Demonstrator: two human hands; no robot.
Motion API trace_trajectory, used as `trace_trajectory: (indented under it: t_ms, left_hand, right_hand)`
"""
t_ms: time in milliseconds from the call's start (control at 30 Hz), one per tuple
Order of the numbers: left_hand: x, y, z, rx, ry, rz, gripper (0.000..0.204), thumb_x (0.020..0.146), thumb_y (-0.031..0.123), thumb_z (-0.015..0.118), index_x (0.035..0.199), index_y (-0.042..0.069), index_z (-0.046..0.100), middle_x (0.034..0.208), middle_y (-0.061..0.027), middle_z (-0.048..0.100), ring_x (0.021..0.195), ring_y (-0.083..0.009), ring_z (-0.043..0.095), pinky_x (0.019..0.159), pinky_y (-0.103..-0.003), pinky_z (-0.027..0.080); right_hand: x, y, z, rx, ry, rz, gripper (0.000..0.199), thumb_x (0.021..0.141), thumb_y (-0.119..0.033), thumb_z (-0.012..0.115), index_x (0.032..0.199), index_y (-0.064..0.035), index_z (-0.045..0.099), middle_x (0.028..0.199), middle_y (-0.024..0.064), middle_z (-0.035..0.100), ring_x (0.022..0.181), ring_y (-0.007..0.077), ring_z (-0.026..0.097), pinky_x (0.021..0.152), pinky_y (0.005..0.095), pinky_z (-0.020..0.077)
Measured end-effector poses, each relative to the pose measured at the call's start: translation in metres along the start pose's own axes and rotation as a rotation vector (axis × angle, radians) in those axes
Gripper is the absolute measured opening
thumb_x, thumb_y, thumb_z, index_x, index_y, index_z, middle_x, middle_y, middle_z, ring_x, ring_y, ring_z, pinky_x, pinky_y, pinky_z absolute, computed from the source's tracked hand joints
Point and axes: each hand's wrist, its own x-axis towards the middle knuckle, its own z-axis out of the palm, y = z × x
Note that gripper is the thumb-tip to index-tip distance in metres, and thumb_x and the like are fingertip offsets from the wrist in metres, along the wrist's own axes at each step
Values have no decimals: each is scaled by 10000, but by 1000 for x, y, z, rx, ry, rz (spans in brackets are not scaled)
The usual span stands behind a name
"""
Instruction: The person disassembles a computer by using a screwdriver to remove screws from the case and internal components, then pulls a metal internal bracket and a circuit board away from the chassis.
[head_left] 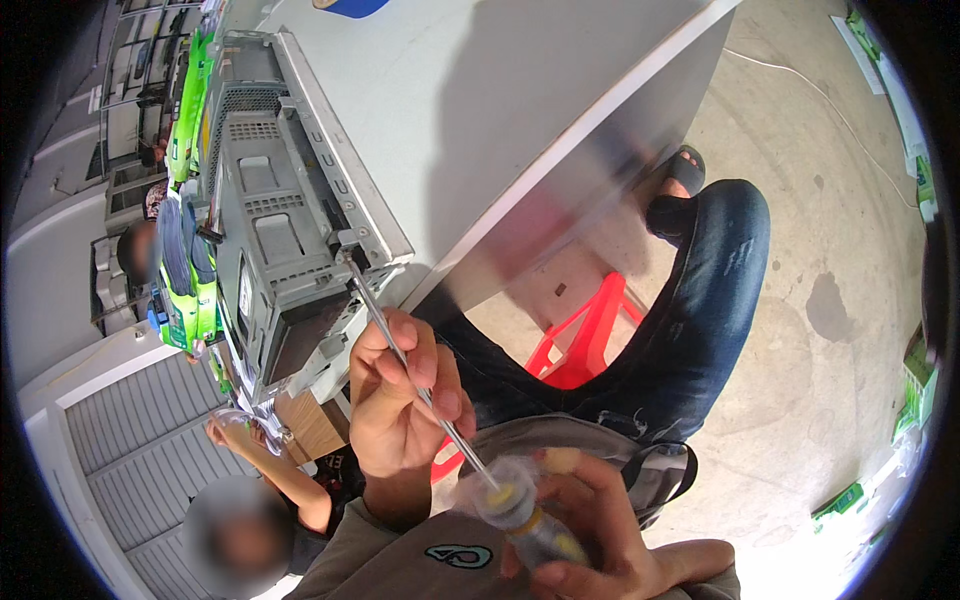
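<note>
A long screwdriver [372, 305] slants up and left, its tip against the front corner of an open grey metal computer case [262, 195]. My left hand [408, 395] is closed in a pinch around the steel shaft. Closer to my body, my right hand [600, 515] wraps round the clear and yellow handle, which looks slightly blurred. The case lies on a white table [400, 100] with its inner bays and slotted panels showing. Whatever the tip touches is too small to make out.
A blue round object [350, 6] sits at the table's far edge. Green-vested items [190, 300] hang beyond the case. Another person's hand [232, 432] is at lower left, near a brown box [312, 425]. A red stool [585, 345] stands between my legs; a cable [800, 78] crosses the floor.
</note>
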Motion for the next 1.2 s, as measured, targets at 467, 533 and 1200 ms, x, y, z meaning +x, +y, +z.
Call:
trace_trajectory:
  t_ms: [467, 533, 1200]
  left_hand:
    - [-12, 59, 55, 2381, 88, 674, 439, 809, 213, 837, 1149, 3, 656, 1140, -155, 628, 1164, -298, 557, 1054, -455, 398]
    - [15, 60, 60, 2543, 159, 767, 474, 786, 212, 847, 1178, 26, 656, 1218, -155, 616, 1231, -322, 530, 1084, -463, 375]
    - [50, 85, 58, 2638, -293, 691, 458, 591, 116, 826, 1031, 21, 741, 1079, -65, 664, 1057, -304, 569, 945, -434, 439]
  right_hand:
    - [-2, -6, 1, -1118, -40, -508, 743, 830, 4, 784, 1436, 38, 355, 1273, 235, 567, 1114, 312, 656, 933, 374, 524]
    - [-4, 1, 0, -1080, -32, -477, 740, 844, 0, 775, 1443, 34, 343, 1286, 222, 563, 1126, 289, 646, 944, 371, 518]
    - [-2, 2, -4, -655, -97, -257, 710, 880, 91, 669, 1466, 46, 270, 1349, 236, 537, 1260, 308, 586, 1082, 437, 431]
